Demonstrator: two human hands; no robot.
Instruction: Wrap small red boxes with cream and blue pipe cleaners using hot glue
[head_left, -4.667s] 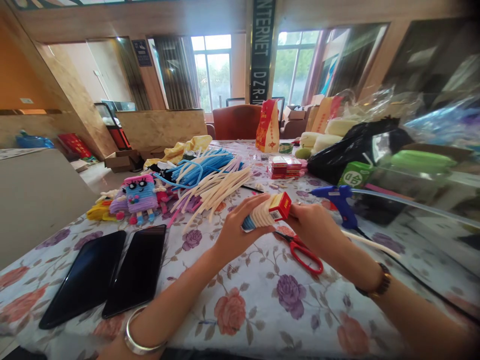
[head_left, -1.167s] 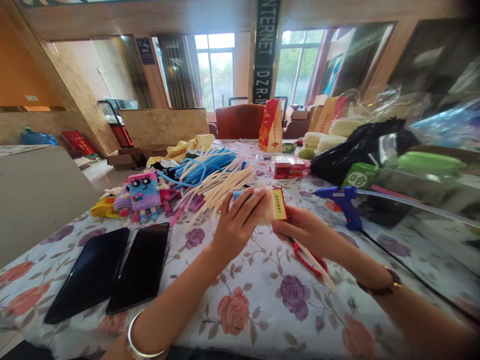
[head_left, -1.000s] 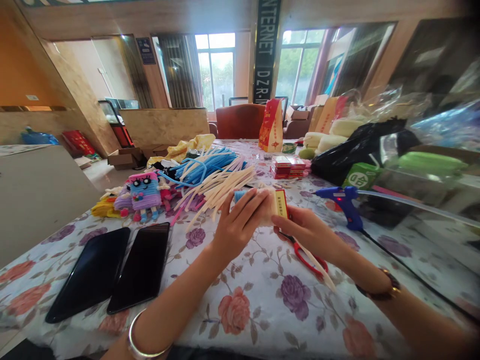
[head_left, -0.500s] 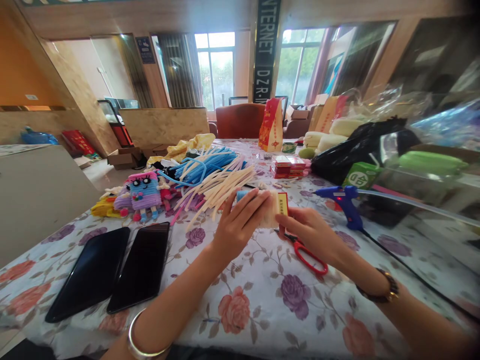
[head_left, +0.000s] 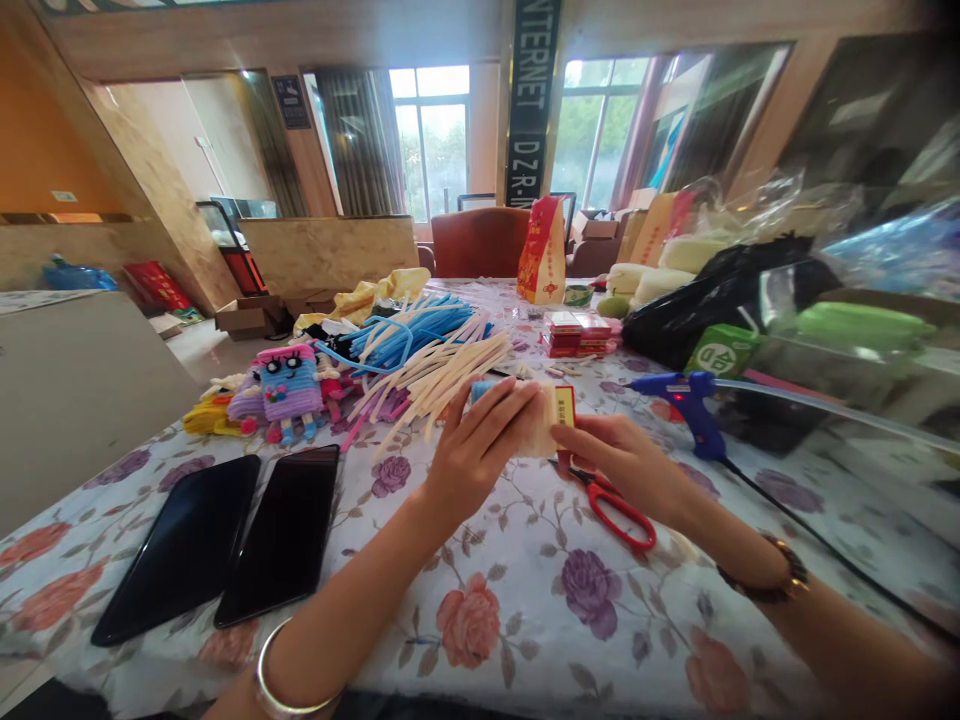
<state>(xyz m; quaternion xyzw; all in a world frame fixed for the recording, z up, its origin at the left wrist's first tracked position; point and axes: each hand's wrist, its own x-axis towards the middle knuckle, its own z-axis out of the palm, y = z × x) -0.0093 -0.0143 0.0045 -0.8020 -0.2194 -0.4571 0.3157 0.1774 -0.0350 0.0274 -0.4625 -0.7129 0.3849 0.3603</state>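
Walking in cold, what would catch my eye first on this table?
The left hand and right hand hold a small box wrapped in cream pipe cleaners, mid-table. Behind lies a heap of blue and cream pipe cleaners, a fuzzy doll to its left, two dark phones nearer.

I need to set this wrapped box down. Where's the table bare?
Bare cloth lies along the near edge, this side of the scissors, and between the phones and your left hand. Crowded: pipe cleaners beyond the wrapped box, glue gun and black bag to the right.
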